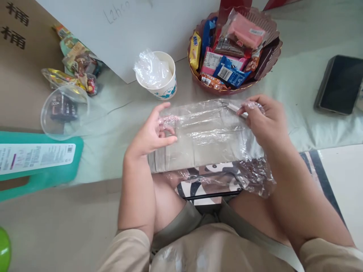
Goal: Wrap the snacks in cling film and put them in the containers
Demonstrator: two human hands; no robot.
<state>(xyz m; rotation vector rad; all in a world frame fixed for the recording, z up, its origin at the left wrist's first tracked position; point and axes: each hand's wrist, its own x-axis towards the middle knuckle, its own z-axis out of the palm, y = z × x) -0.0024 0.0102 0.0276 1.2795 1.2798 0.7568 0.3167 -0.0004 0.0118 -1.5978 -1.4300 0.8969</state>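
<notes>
At the centre we see a colourless, transparent plastic bag point(207, 132), and towards five o'clock a black-and-white panda print point(190, 188). At eleven we find a white paper cup point(155, 90) with teal leaf motifs point(168, 91), at one a reddish-brown basket point(270, 28) with yellow, blue and pink packets point(231, 71). At nine we have a teal jug point(53, 177) with a white label point(42, 155), at three pale green tablecloth point(307, 130).

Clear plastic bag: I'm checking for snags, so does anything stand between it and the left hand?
Nothing visible does. The left hand is right at the left side of the clear plastic bag, whose far right part the right hand pinches. The paper cup stands beyond, not between them.
</notes>
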